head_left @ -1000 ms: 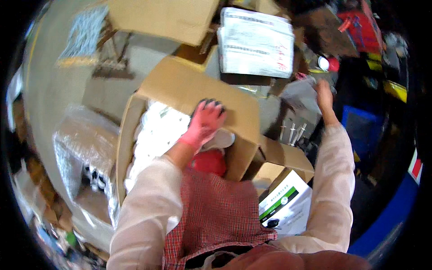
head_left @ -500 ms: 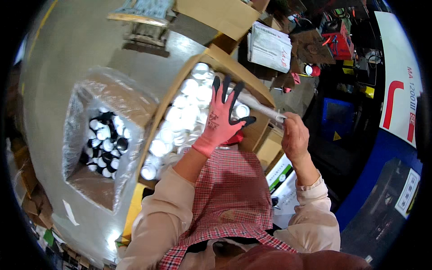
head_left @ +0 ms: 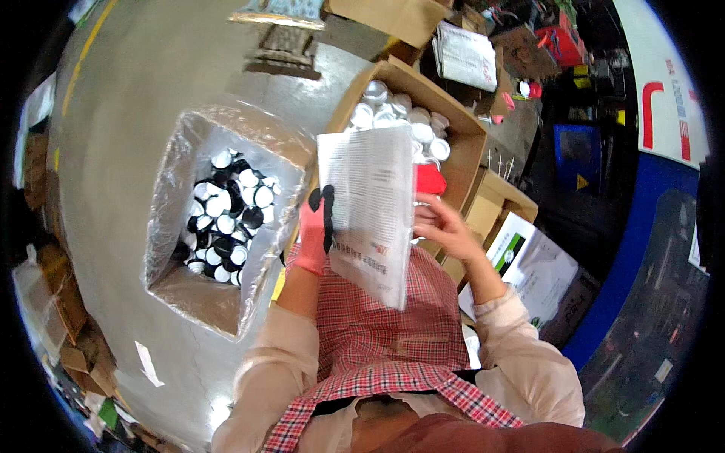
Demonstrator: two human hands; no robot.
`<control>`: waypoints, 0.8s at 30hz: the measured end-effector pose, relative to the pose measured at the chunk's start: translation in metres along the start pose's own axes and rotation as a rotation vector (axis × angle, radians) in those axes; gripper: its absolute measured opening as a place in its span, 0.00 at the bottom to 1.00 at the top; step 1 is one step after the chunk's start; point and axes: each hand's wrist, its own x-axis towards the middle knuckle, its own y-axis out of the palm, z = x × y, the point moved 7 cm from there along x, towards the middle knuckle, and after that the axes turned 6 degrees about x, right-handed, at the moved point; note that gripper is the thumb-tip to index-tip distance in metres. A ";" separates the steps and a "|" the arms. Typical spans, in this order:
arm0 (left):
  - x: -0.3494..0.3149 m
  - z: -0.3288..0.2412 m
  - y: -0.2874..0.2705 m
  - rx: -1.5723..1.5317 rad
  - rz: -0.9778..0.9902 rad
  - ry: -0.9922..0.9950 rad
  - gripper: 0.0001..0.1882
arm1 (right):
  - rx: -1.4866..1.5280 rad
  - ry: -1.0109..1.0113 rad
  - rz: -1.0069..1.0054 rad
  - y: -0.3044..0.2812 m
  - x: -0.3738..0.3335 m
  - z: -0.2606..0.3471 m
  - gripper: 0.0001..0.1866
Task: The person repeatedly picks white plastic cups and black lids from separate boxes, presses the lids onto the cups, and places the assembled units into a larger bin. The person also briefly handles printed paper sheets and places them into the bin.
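In the head view, the left hand [head_left: 312, 230], in a pink glove with black fingertips, has its grip clenched on the left edge of a white printed paper sheet [head_left: 370, 208], the dark fingertips lying over the front of the page. The sheet is held upright and slightly tilted in front of the chest, above a red-and-white checked apron [head_left: 385, 325]. The bare right hand [head_left: 442, 226] sits at the sheet's right edge, fingers curled against it; the paper hides the fingertips, so whether this grip is closed on the page cannot be told.

Behind the sheet stands an open brown cardboard box [head_left: 453, 124] filled with round white lids [head_left: 393, 109]; a red object [head_left: 430, 180] shows just beside the paper's right edge. To the left, on the grey floor [head_left: 136, 113], is a second cardboard box lined with clear plastic film [head_left: 226, 136], holding a loose heap of black and white round caps [head_left: 223, 219]. To the right of the person lies a white carton with a green and black panel [head_left: 529, 260].
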 end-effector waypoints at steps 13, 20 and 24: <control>0.008 0.136 0.043 0.406 -0.167 0.601 0.37 | -0.004 -0.096 -0.344 -0.083 -0.004 -0.221 0.16; -0.055 0.126 0.081 0.510 0.248 0.743 0.25 | -0.141 -0.336 -0.366 -0.041 -0.035 -0.238 0.18; -0.089 0.128 0.072 0.456 0.317 0.804 0.24 | -0.286 -0.624 -0.336 -0.014 -0.071 -0.232 0.22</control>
